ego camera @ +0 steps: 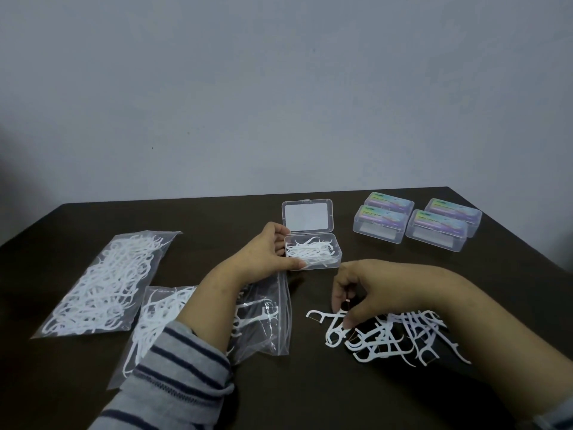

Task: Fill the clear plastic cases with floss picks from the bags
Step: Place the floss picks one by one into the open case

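An open clear plastic case (336, 254) sits mid-table with its lid up and several white floss picks inside. My left hand (266, 252) holds the case's left end, thumb along its front edge. My right hand (356, 293) reaches down over a loose pile of white floss picks (387, 339) and pinches a pick at the pile's left side. Under my left forearm lies an opened clear bag of picks (273, 330). A second, full bag (105, 283) lies at the left.
Several closed clear cases with coloured labels (412, 225) stand at the back right of the dark table (310, 392). A grey wall runs behind the table's far edge. My striped sleeve covers the left forearm.
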